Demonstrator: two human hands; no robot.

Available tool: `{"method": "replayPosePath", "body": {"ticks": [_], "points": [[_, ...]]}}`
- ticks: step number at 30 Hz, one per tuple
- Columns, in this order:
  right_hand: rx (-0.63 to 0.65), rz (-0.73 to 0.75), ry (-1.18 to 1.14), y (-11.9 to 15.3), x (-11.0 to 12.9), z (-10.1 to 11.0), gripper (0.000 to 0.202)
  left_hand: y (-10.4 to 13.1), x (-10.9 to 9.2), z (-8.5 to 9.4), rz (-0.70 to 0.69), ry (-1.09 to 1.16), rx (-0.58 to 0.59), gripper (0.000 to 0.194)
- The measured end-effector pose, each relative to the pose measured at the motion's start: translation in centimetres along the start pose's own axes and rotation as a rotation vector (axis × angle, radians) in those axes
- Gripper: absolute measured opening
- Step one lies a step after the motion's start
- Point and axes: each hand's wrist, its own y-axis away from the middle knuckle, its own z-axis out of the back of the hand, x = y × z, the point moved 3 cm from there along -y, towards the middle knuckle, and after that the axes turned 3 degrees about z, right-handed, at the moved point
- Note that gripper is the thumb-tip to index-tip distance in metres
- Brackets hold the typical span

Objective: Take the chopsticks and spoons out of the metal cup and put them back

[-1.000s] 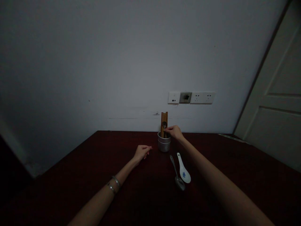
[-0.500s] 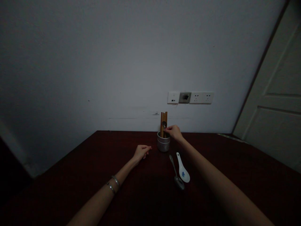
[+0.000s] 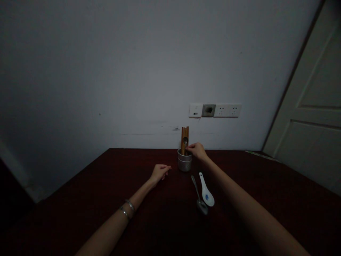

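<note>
My right hand (image 3: 197, 150) pinches a small metal spoon (image 3: 185, 140) low on its handle, bowl upward. The spoon stands in front of a bundle of wooden chopsticks (image 3: 183, 133), over the mouth of a grey metal cup (image 3: 184, 164); its lower end is hidden. To the left of the cup, my left hand (image 3: 159, 172) rests on the table with its fingers curled together and nothing seen in them. Nearer to me lie a white spoon (image 3: 207, 195) with a blue mark and a larger metal spoon (image 3: 201, 206), side by side with their bowls toward me.
The dark red table (image 3: 128, 167) reaches back to a grey wall (image 3: 149, 71). Socket plates (image 3: 227, 110) are fixed to the wall behind the cup, to the right. A pale panelled door (image 3: 311, 96) stands at the right. The light is dim.
The whole view has shifted very slightly. My right hand still grips the small spoon at the cup, its bowl now seen a little more clearly. My left hand stays in place.
</note>
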Motion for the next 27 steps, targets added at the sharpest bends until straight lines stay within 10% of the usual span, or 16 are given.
{"method": "replayPosePath", "body": {"ticks": [27], "points": [[-0.028, -0.025, -0.007, 2.3, -0.1, 3.5, 0.023, -0.1, 0.2, 0.0, 0.004, -0.05, -0.008, 0.033]]}}
